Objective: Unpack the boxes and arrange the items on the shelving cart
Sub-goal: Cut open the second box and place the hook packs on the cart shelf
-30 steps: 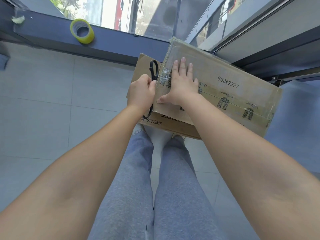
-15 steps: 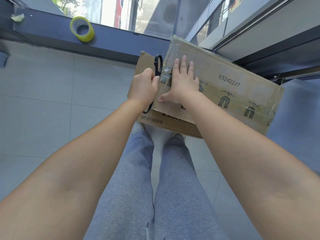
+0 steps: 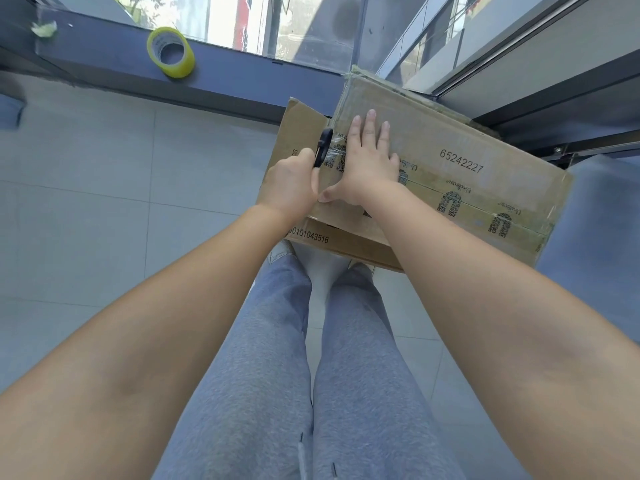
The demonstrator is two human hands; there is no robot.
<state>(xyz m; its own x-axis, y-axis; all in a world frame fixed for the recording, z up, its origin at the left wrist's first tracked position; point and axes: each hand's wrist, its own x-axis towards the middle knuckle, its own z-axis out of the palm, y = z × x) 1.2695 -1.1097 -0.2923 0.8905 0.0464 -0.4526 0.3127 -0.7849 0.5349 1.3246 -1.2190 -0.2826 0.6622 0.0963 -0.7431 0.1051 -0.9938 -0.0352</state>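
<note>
A taped brown cardboard box (image 3: pixel 460 168), printed 65242227, lies on top of a second cardboard box (image 3: pixel 301 133) on the floor in front of my legs. My right hand (image 3: pixel 367 161) lies flat on the top box near its left end, fingers straight. My left hand (image 3: pixel 291 185) grips black scissors (image 3: pixel 322 147) at the box's taped left edge; only a handle loop shows above my fist, and the blades are hidden.
A yellow roll of tape (image 3: pixel 171 51) sits on the dark window sill (image 3: pixel 242 81) at the back left. Grey floor tiles (image 3: pixel 104 202) spread to the left. A dark door frame (image 3: pixel 554 109) rises behind the boxes on the right.
My left hand has shifted the scissors along the box's left edge, so the handle loop now shows edge-on. My right hand stays flat on the box.
</note>
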